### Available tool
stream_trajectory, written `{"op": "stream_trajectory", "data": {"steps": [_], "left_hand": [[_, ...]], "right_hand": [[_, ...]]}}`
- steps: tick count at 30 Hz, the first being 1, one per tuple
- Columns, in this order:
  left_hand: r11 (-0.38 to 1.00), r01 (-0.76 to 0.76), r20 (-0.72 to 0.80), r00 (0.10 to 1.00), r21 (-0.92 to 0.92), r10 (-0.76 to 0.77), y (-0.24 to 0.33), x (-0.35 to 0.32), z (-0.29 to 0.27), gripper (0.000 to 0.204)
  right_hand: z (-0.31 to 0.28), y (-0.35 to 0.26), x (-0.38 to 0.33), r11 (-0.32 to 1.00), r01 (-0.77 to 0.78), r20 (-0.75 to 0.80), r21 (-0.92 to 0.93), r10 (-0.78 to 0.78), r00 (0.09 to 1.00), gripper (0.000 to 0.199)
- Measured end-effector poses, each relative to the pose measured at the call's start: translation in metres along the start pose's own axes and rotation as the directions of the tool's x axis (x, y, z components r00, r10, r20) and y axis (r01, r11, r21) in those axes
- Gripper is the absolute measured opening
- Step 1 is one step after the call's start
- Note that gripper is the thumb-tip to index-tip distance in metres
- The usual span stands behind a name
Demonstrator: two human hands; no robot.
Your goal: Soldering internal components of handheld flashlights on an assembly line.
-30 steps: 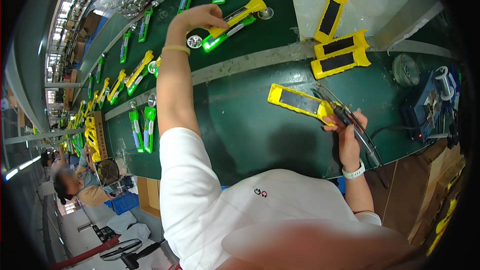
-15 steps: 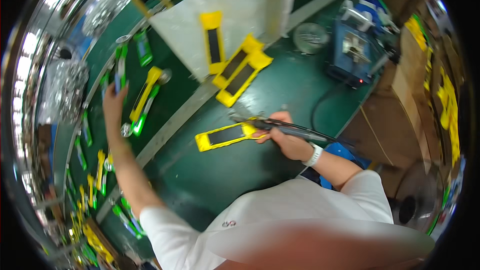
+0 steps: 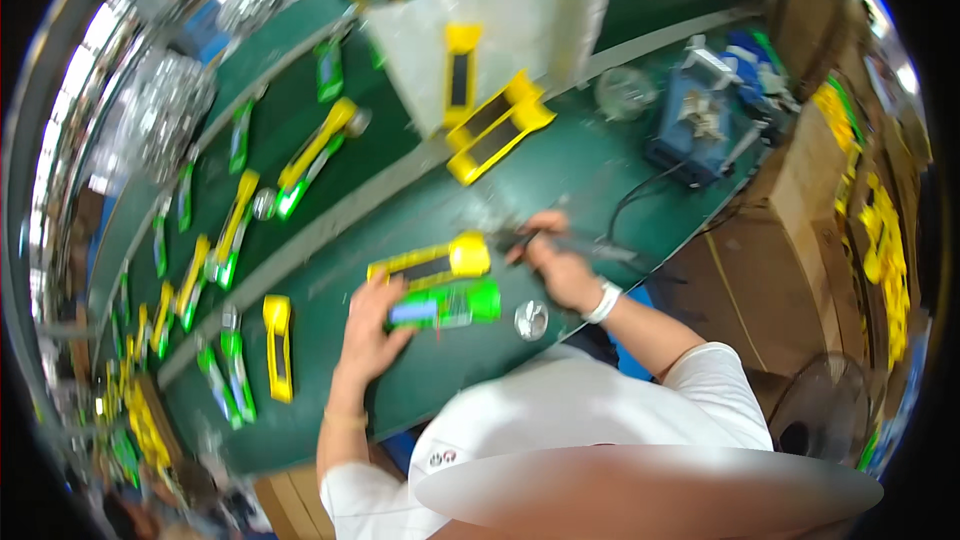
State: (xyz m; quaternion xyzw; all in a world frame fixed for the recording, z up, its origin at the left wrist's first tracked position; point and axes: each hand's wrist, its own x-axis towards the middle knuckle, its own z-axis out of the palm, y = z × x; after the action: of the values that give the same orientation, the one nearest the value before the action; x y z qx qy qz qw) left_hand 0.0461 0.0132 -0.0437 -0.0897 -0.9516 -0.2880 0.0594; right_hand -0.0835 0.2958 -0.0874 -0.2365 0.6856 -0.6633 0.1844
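Observation:
My left hand (image 3: 370,330) has its fingers closed round the left end of a green casing (image 3: 455,306), which lies lengthwise on the bench. Against its far side is a yellow casing (image 3: 440,262) with a dark panel; my fingertips overlap its left end. A thin red wire shows at the green casing's near edge. Just right of both pieces, my right hand (image 3: 560,265) grips a dark soldering iron (image 3: 598,248), blurred by motion. Its tip is not clear. A shiny round reflector (image 3: 531,320) sits between the green casing and my right wrist.
A blue soldering station (image 3: 690,125) stands at the far right beside a clear round dish (image 3: 625,93). Several yellow casings (image 3: 490,145) lie beyond my hands, another (image 3: 278,348) at left. A conveyor belt (image 3: 375,135) carries green and yellow pieces. Cardboard boxes (image 3: 745,270) flank the bench.
My left hand has come back from the belt and now holds a green casing beside the yellow one. My right hand has left the yellow casing but keeps the soldering iron. The view has shifted.

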Motion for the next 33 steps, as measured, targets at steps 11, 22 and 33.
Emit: {"op": "stream_trajectory", "data": {"steps": [11, 22, 33], "left_hand": [[0.939, -0.198, -0.215, 0.940, 0.282, 0.263, 0.021, 0.021, 0.007, 0.030], [0.978, -0.169, -0.211, 0.967, -0.120, 0.141, 0.022, 0.033, 0.029, 0.014], [0.987, 0.097, -0.057, 0.993, -0.131, -0.105, 0.041, 0.043, 0.014, 0.014]], "right_hand": [[-0.011, -0.016, -0.007, 0.898, 0.211, -0.430, 0.386, -0.027, 0.902, 0.021], [0.012, -0.026, -0.023, 0.899, 0.059, -0.238, 0.435, 0.051, 0.970, 0.022], [0.016, -0.019, -0.014, 0.950, -0.003, -0.087, 0.312, 0.031, 0.996, 0.023]]}}
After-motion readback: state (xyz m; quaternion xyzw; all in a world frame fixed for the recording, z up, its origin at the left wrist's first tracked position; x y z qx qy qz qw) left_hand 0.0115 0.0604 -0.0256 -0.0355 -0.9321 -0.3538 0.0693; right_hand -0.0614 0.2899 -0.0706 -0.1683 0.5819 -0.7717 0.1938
